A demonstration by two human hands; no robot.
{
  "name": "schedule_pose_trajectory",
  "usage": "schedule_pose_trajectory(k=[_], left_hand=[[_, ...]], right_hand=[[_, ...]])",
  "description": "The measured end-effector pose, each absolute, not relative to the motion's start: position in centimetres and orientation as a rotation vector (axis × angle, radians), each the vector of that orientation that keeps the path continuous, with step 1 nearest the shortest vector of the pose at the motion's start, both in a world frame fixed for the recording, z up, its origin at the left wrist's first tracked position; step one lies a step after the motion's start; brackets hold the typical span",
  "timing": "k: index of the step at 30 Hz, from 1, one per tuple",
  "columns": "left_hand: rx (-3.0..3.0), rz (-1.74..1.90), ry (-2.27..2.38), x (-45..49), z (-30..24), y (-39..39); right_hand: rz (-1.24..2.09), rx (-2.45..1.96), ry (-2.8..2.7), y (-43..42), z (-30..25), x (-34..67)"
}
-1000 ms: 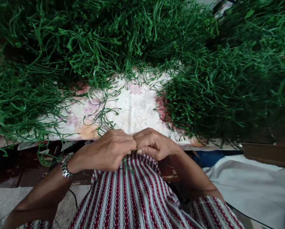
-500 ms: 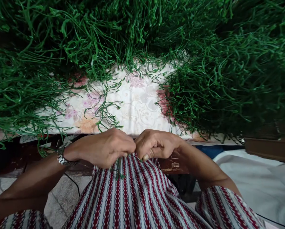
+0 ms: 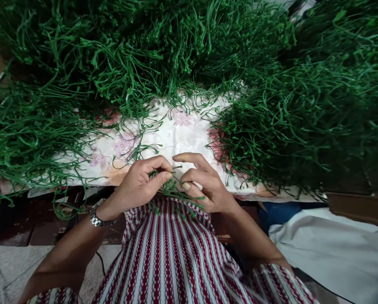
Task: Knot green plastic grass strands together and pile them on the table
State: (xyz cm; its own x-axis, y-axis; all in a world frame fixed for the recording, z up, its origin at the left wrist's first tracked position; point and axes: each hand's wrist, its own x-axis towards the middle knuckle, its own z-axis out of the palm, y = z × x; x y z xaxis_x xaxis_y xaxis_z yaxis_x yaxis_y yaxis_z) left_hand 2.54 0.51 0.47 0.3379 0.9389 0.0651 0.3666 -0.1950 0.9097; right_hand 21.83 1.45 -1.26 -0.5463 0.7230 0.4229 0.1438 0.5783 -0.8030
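Thin green stems, like plastic plant sprigs (image 3: 192,197), hang between my two hands just above my lap. My left hand (image 3: 141,181), with a metal watch (image 3: 97,216) on its wrist, pinches the sprigs between thumb and forefinger. Close beside it, my right hand (image 3: 209,183) has its forefinger stretched out toward the left fingertips. Its thumb and other fingers are curled in around the sprigs. Partly hidden by the fingers, the upper ends of the stems poke out between the hands.
Large heaps of similar green sprigs (image 3: 119,63) cover the far side, left and right of a flowered white tablecloth (image 3: 163,137). A few loose sprigs lie on the cloth. White fabric (image 3: 322,249) and a brown box edge (image 3: 360,209) are at right.
My hands have risen slightly from the table edge and turned to show the fingers. The right forefinger has straightened away from its fist, and more of the sprigs now shows between the hands.
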Motion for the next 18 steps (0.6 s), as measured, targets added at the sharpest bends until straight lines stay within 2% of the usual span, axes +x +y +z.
schedule_pose_trajectory(k=[4, 7, 13, 18], left_hand=[[1.865, 0.892, 1.232, 3.1, 0.1, 0.2], [1.907, 0.904, 1.241, 3.2, -0.1, 0.1], [1.993, 0.951, 1.307, 3.4, 0.0, 0.1], [1.956, 1.004, 1.371, 4.3, -0.1, 0.1]], right_hand=[[1.204, -0.688, -1.684, 1.4, -2.0, 21.1], [1.265, -0.749, -1.548, 1.6, -2.8, 21.2], [0.939, -0.995, -1.87, 2.2, -2.5, 22.2], [1.034, -0.933, -2.104, 1.9, -1.9, 21.5]])
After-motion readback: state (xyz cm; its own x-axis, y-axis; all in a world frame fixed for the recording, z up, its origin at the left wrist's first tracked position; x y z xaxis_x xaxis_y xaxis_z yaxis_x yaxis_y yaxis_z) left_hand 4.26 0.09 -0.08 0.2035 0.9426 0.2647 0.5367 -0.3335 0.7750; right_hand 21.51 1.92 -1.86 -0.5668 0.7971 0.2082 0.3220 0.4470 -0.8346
